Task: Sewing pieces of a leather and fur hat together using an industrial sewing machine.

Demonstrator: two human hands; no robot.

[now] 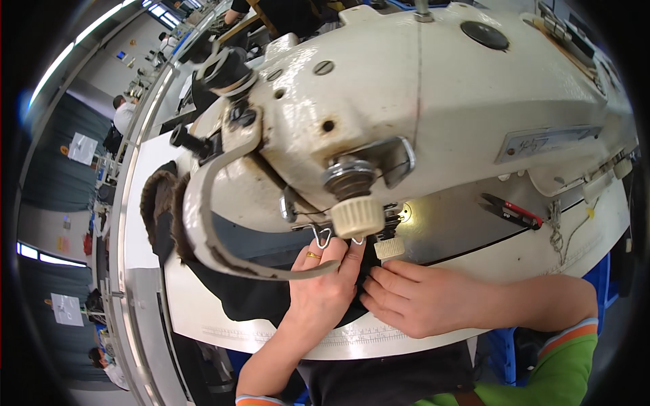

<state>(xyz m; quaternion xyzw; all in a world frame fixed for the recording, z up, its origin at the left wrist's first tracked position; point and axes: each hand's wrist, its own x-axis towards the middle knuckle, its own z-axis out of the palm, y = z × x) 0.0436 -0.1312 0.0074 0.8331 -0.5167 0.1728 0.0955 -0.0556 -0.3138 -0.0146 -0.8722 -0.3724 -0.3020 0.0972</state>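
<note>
A large off-white sewing machine [467, 88] fills the upper middle and hides part of the work beneath its head. Black cloth [250, 296] lies on the machine bed, running from under the head down toward the table's front edge. My left hand [318, 287], with a ring on one finger, rests on the cloth, fingers stretched toward the sewing area; their tips are partly hidden by machine parts. Just to the right, my right hand [426, 298] has its fingers bent and closed at the cloth's right edge. A cream tension knob [357, 218] is above the hands.
Red-and-black snips [511, 211] lie on the bed at right, beside a thin chain [556, 230]. Dark brown fuzzy material [160, 203] sits at the left. A printed ruler strip [365, 336] runs along the white table's front. Other people [123, 114] work at the far left.
</note>
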